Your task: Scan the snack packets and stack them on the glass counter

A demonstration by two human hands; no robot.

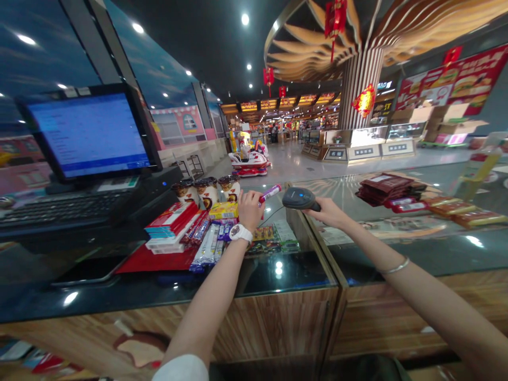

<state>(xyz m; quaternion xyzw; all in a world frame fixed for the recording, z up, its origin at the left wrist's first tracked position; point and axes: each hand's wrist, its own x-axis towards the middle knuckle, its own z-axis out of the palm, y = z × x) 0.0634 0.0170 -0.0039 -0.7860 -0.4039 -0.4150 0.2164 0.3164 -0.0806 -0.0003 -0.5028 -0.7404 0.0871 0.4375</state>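
My left hand (251, 210), with a white watch on its wrist, grips a thin pink and purple candy tube (270, 194) above the glass counter. Facing the tube is a dark barcode scanner (298, 198) with a blue light, its handle held in my right hand (329, 214). A small gap separates scanner and tube. Beside my left hand lie a yellow box (224, 210), several blue and white wrapped bars (208, 244) and a stack of red boxes (171, 218). Similar pink tubes (408, 206) rest by a pile of dark red packets (387, 189) on the right.
Three lidded cups (207, 192) stand behind the snacks. A monitor (89, 135) and black keyboard (67, 209) occupy the left. Gold packets (478, 217) lie far right. A seam (317, 243) divides the two counters, and a thin cable trails near the scanner.
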